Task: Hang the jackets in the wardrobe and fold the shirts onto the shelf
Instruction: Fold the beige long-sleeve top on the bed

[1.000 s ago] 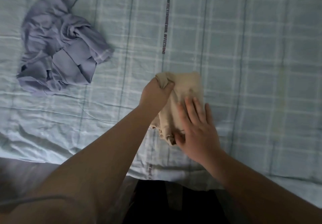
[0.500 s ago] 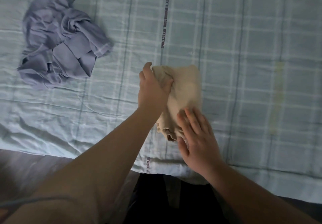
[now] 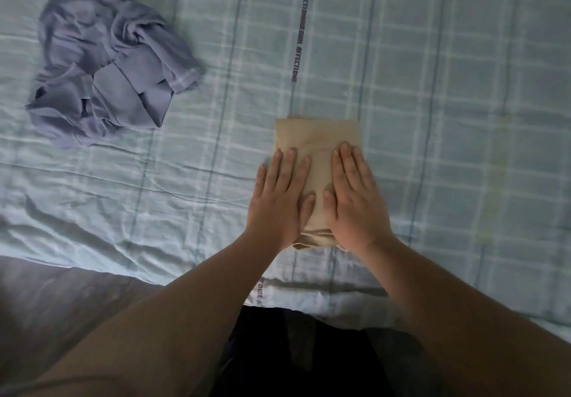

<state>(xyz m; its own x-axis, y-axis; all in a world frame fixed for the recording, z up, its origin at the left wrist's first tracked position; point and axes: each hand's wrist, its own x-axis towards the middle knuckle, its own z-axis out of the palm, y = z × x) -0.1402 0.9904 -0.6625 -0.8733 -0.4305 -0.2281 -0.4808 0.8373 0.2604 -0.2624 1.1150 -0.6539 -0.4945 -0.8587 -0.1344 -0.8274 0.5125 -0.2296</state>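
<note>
the tan shirt [image 3: 318, 137] lies folded into a small block on the bed [image 3: 448, 103], close to the near edge. both hands lie flat on top of it, side by side. the left hand [image 3: 278, 198] has straight fingers, spread a little, and presses the left half. the right hand [image 3: 355, 201] is flat too and presses the right half. neither hand grabs anything.

the purple shirt [image 3: 108, 65] is in a messy heap on the bed, off to the left and well apart from the tan one. it is not folded yet.

what could go wrong? the block looks thick and puffy, and a loose bit pokes out at the near end by the palms. i think if the hands come off fast, the top flap may spring up and the block may open. if it is picked up from the top only, the layers under it could slide out and hang down, and the fold would need doing again. slipping fingers under it and carrying it flat looks safer.

the block sits close to the edge, so a push toward the body could tip it onto the floor [image 3: 61, 304]. the bed cover is soft and wrinkly, so hard rubbing may drag it and twist the shirt. no shelf shows here, so i cannot tell how far the carry is.
</note>
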